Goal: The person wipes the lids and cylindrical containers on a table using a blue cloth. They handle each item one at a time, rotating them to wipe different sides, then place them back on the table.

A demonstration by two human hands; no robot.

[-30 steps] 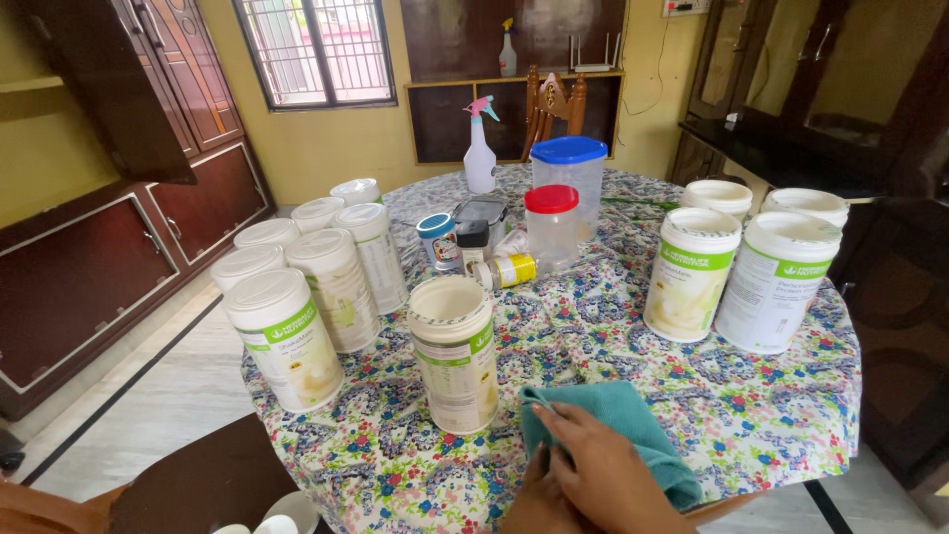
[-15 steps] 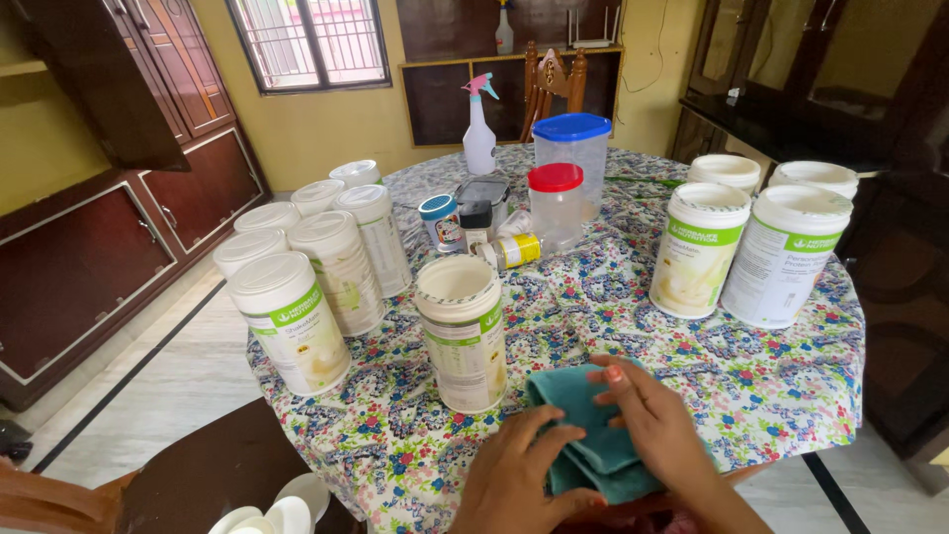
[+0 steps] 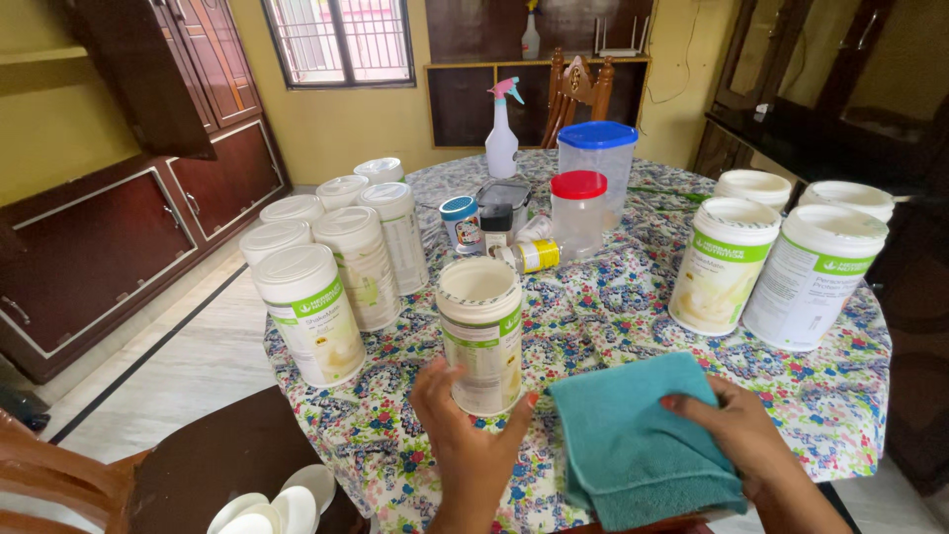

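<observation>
A tall white canister point(image 3: 481, 333) with a green band stands alone near the front of the round table, its lid off. My left hand point(image 3: 463, 439) wraps around its lower part, thumb and fingers on either side. My right hand point(image 3: 743, 435) holds a folded teal cloth point(image 3: 633, 440) flat over the table's near edge, to the right of the canister.
Several lidded white canisters point(image 3: 311, 321) cluster at the left, more point(image 3: 816, 277) at the right. Clear tubs with a red lid point(image 3: 579, 210) and a blue lid point(image 3: 596, 158), small jars and a spray bottle point(image 3: 501, 129) stand mid-table on the floral tablecloth point(image 3: 613, 307). A dark chair point(image 3: 208, 475) sits at lower left.
My left hand left the cloth and took hold of the open canister. My right hand spread the cloth out to the right.
</observation>
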